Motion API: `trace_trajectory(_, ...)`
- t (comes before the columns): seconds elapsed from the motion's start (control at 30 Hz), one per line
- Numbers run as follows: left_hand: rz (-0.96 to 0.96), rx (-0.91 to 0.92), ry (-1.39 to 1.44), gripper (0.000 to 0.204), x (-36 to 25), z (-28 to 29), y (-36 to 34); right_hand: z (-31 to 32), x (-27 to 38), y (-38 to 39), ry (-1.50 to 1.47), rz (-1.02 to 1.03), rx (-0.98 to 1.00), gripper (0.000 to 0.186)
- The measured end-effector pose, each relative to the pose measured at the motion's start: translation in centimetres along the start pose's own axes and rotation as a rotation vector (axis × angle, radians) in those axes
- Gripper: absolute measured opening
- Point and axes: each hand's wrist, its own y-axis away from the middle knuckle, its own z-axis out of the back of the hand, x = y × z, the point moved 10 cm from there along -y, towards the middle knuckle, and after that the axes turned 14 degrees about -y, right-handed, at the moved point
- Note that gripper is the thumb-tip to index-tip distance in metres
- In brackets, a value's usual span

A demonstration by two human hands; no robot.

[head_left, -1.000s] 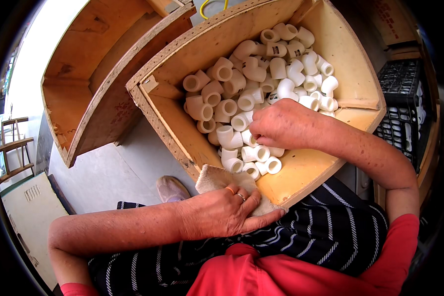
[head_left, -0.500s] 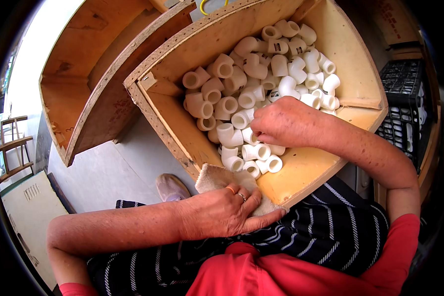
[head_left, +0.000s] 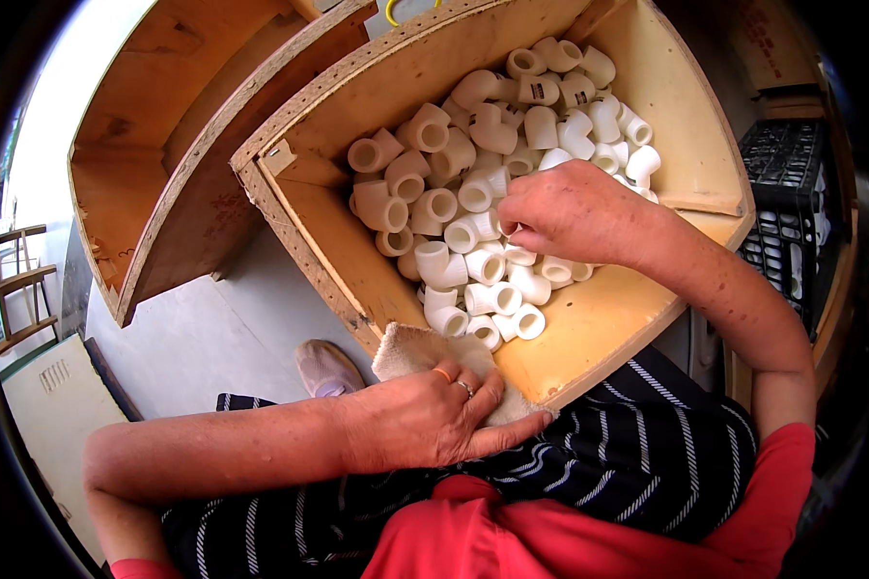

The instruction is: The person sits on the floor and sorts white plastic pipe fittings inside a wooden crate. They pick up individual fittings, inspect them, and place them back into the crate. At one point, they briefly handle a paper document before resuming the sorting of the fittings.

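- White plastic elbow fittings inside tan wooden box are seemingly being handled.
- Right hand is curled, grip contents hidden.
- Beige cloth is covered by left hand, grip unclear.
- Fingertip pinch seems needed.

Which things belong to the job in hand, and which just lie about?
In use:
white elbow fittings, by the right hand
wooden box holding them
beige cloth under the left hand

Lying about:
second wooden box, upper left
black crate, right
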Motion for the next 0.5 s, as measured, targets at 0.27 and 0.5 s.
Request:
trace_trajectory(0.27,-0.019,-0.002,-0.031,0.065,-0.29,0.01,-0.14,-0.56,-0.82,0.81,-0.029,-0.072,0.073,0.015)
trace_trajectory(0.5,-0.01,0.005,-0.001,0.065,-0.31,-0.22,-0.11,-0.6,-1.19,0.72,0.002,-0.072,0.067,0.017)
